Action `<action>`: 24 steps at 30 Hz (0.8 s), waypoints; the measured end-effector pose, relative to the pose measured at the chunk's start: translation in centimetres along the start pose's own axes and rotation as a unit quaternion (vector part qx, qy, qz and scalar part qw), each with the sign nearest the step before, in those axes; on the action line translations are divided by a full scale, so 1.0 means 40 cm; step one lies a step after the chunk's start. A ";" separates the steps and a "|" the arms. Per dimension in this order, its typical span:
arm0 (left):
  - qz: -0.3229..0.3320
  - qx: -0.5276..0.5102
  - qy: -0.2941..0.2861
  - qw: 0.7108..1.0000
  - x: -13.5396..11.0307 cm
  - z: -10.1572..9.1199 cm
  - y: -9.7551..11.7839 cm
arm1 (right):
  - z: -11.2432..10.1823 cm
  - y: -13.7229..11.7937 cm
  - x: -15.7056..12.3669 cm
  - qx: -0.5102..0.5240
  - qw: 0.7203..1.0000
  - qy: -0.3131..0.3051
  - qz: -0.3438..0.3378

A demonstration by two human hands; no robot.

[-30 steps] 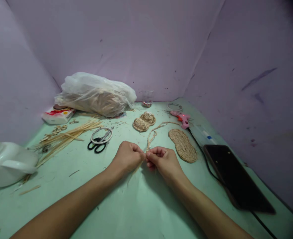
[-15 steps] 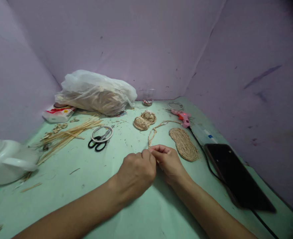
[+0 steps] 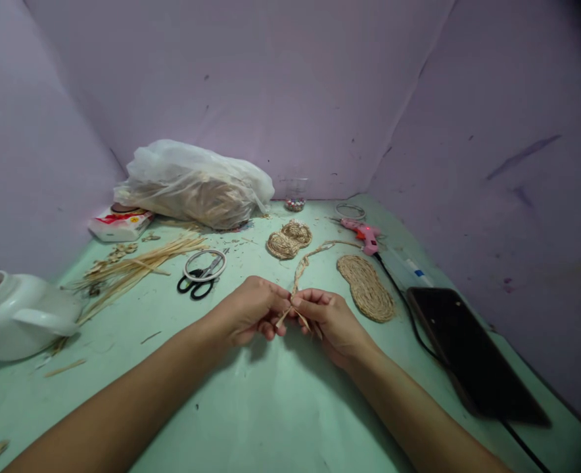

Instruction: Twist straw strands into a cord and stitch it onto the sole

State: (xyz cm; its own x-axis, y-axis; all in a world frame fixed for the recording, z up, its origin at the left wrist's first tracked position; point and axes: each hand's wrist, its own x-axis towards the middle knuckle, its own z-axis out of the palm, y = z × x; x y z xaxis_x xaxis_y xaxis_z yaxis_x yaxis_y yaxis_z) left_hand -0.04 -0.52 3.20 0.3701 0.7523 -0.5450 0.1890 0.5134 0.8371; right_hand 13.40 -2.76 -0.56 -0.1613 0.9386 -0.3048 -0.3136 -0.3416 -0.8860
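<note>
Between both hands runs a straw-coloured twisted fibre cord (image 3: pixel 301 266), which curves back over the table towards the glue gun. My left hand (image 3: pixel 258 309) pinches its near end, fingers closed. My right hand (image 3: pixel 327 318) pinches the same spot from the other side, thumb and fingertips together. Two loose strand ends stick out below the fingertips. Right of the hands lies a flat sole-shaped coil of woven fibre (image 3: pixel 365 288). Beyond them rests a smaller woven piece with raised parts (image 3: pixel 289 240).
A pink glue gun (image 3: pixel 364 235) with a black cable and a dark phone-like slab (image 3: pixel 472 355) lie right. Scissors (image 3: pixel 196 284) under a ring, loose straw strips (image 3: pixel 137 266) and a white pot (image 3: pixel 24 315) are left. A plastic bag (image 3: pixel 196 187) stands behind.
My left hand has rolled from knuckles-up to a fingertip pinch and shifted slightly left. The loose strand ends now show. My right hand stays in nearly the same place.
</note>
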 end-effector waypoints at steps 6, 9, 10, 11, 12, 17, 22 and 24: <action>-0.006 0.060 0.001 0.998 0.015 -0.024 -0.004 | 0.003 -0.002 -0.002 -0.028 0.999 -0.023 0.021; -0.011 0.095 0.020 0.995 0.019 -0.033 -0.004 | 0.002 -0.005 -0.005 -0.034 0.998 -0.029 0.033; -0.010 0.097 0.014 0.995 0.021 -0.035 -0.004 | 0.001 -0.006 -0.005 -0.036 0.998 -0.032 0.037; -0.009 0.094 0.004 0.996 0.023 -0.037 -0.006 | 0.000 -0.007 -0.006 -0.037 0.998 -0.036 0.040; -0.008 0.089 -0.006 0.996 0.025 -0.039 -0.007 | -0.001 -0.008 -0.006 -0.036 0.998 -0.039 0.044; -0.007 0.063 -0.036 0.997 0.027 -0.047 -0.008 | -0.008 -0.015 -0.008 -0.024 0.997 -0.061 0.046; -0.021 0.027 -0.080 0.996 0.025 -0.057 -0.001 | -0.014 -0.016 -0.007 -0.020 0.995 -0.084 0.055; -0.017 0.052 -0.081 0.995 0.019 -0.055 0.003 | -0.012 -0.013 -0.004 -0.027 0.996 -0.071 0.036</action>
State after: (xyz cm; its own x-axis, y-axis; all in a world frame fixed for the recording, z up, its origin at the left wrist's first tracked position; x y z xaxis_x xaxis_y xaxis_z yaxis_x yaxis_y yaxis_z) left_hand -1.74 1.02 2.77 0.5018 0.6551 -0.5648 0.2941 0.4848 0.8237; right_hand 14.03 -2.73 -0.19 -0.3140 0.8945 -0.3183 -0.2462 -0.4005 -0.8826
